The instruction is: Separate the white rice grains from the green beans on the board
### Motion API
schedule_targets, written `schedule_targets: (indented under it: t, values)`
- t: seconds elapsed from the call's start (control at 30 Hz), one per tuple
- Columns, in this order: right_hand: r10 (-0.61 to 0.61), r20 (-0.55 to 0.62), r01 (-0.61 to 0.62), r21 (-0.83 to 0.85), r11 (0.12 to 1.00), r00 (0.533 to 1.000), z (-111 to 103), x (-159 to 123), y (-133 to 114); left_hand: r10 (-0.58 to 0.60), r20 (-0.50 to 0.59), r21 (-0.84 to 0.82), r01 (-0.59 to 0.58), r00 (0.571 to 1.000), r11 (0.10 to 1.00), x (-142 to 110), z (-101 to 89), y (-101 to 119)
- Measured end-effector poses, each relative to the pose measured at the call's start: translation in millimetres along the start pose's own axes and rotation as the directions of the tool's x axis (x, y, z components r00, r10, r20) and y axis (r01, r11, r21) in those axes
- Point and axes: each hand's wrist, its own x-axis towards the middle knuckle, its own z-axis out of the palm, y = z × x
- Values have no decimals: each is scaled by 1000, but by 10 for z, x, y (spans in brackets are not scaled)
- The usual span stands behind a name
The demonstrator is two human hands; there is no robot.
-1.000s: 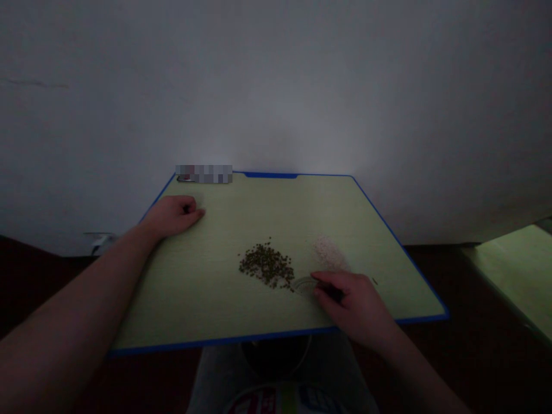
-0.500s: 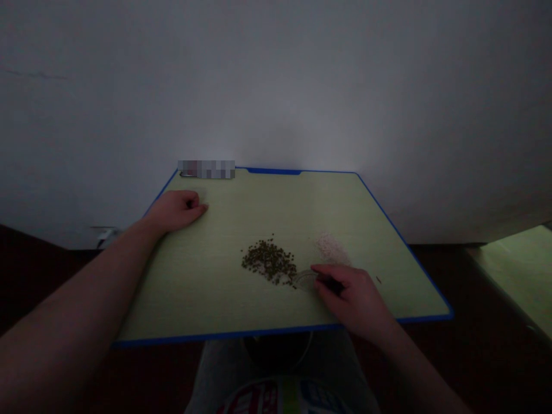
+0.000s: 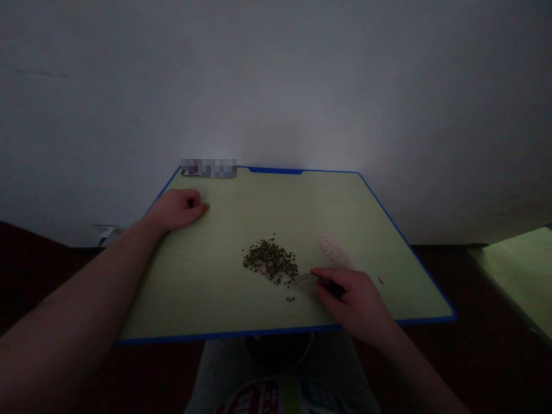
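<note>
My left hand rests on the pale green board at the far left, fingers curled and holding nothing. My right hand grips a small clear plastic scraper with a dark handle, its curved edge on the board. That edge touches the lower right of a loose pile of dark green seeds. A patch of pale pinkish grains lies just above my right hand. Part of the handle is hidden by my fingers.
The board has a blue edge and a pixelated patch at its far left corner. A white wall rises behind it. A second green surface lies at the right, and a printed package sits on my lap.
A few seeds now lie apart below the pile, near the scraper. The view has shifted slightly, and both hands stay about where they were.
</note>
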Motion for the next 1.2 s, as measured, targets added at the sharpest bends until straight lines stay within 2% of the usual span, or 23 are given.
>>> schedule_targets:
  t: [0.5, 0.67, 0.93, 1.2]
  values:
    - [-51, 5, 52, -29, 998, 999, 46, 2, -76, -8, 6, -23, 8, 1000, 1000, 0, 0, 6]
    - [-13, -41, 10, -69, 998, 999, 73, -22, -90, 4, -9, -16, -4, 1000, 1000, 14, 18, -26]
    - [59, -131, -68, -66, 995, 990, -26, -60, -1, -2, -4, -21, 2, 1000, 1000, 12, 27, -28]
    - [69, -103, -73, -44, 996, 992, -10, 2, -11, -5, -10, -20, 5, 1000, 1000, -10, -19, 33]
